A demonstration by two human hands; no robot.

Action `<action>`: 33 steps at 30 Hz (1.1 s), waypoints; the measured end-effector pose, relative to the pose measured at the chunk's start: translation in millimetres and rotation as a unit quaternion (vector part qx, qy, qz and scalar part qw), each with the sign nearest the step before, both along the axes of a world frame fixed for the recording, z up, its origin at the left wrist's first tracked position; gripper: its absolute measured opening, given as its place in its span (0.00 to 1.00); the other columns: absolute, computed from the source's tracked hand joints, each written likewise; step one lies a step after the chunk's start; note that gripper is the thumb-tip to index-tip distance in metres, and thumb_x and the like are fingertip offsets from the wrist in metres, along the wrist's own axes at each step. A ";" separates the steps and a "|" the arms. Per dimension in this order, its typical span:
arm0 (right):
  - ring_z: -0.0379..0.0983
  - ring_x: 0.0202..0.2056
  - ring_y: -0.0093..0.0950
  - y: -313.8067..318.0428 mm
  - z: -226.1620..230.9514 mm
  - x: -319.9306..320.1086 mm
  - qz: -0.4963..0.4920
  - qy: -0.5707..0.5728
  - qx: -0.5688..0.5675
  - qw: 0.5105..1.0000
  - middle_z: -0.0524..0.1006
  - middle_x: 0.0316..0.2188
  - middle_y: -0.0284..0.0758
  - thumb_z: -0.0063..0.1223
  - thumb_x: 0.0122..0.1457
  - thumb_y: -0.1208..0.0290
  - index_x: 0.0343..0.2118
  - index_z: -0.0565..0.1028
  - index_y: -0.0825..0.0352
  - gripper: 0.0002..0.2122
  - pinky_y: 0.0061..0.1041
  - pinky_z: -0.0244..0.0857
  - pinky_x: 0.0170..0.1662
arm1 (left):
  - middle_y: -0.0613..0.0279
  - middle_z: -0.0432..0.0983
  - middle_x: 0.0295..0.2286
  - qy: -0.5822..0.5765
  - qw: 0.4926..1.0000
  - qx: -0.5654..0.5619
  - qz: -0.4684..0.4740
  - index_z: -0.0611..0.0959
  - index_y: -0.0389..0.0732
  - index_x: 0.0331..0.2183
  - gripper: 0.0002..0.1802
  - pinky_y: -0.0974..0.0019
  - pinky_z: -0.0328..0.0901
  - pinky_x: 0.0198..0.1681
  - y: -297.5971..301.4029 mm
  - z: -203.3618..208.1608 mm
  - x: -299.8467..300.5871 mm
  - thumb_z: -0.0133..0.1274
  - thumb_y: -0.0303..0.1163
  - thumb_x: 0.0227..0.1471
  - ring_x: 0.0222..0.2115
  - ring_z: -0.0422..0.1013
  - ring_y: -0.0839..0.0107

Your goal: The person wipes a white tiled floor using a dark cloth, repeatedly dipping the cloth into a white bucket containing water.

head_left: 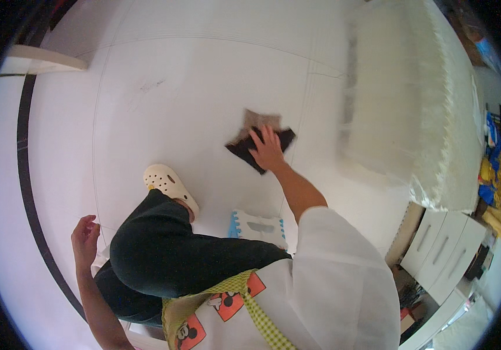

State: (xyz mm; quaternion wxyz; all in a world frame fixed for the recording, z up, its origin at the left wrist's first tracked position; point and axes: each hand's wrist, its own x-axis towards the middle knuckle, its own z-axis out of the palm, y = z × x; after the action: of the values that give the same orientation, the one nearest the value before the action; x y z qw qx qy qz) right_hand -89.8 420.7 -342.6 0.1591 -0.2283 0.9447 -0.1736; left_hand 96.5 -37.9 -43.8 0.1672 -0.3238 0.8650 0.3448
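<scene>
On the white tiled floor lies a crumpled rag, dark brown to black, with a paler grey-brown part at its far side. My right hand presses down on the rag, fingers spread over it rather than wrapped round it. Part of the rag is hidden under the palm. Off to the left, beside my bent knee, my left hand hangs in the air with its fingers loosely bent and apart. Nothing shows in it.
My foot in a cream clog stands left of the rag. A white and blue step stool is close to my leg. A bed-like block with a pale fringed cover bounds the right; white drawers stand beyond.
</scene>
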 end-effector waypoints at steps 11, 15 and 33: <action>0.31 0.59 0.54 169.1 0.2 215.7 -0.684 -0.238 0.133 0.677 0.36 0.57 0.59 0.45 0.48 0.42 0.60 0.30 0.57 0.46 0.55 0.34 0.56 | 0.67 0.70 0.23 0.015 0.995 0.029 -0.098 0.74 0.35 0.39 0.13 0.75 0.61 0.24 8.3 -19.6 -27.6 0.48 0.29 0.50 0.23 0.65 0.80; 0.36 0.58 0.54 71.0 28.3 142.2 -0.449 -0.144 0.094 0.877 0.43 0.57 0.51 0.52 0.47 0.52 0.56 0.50 0.50 0.34 0.56 0.44 0.52 | 0.67 0.72 0.24 0.010 0.993 -0.043 -0.112 0.75 0.40 0.41 0.15 0.75 0.60 0.22 -27.5 -2.3 -42.6 0.48 0.34 0.50 0.22 0.66 0.79; 0.36 0.61 0.44 228.3 31.6 219.8 -0.694 -0.053 0.085 0.713 0.43 0.60 0.42 0.45 0.54 0.57 0.58 0.50 0.46 0.29 0.53 0.40 0.56 | 0.53 0.67 0.43 0.359 0.703 -0.155 -0.594 0.73 0.39 0.44 0.19 0.62 0.56 0.50 367.3 113.7 -290.8 0.52 0.28 0.47 0.46 0.62 0.61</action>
State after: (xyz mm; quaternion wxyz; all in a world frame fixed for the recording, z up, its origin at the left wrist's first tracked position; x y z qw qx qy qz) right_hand 130.0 648.9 -311.0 0.0626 0.5154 0.8385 -0.1657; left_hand -194.3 329.4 69.9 -0.0386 0.3844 0.9138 0.1252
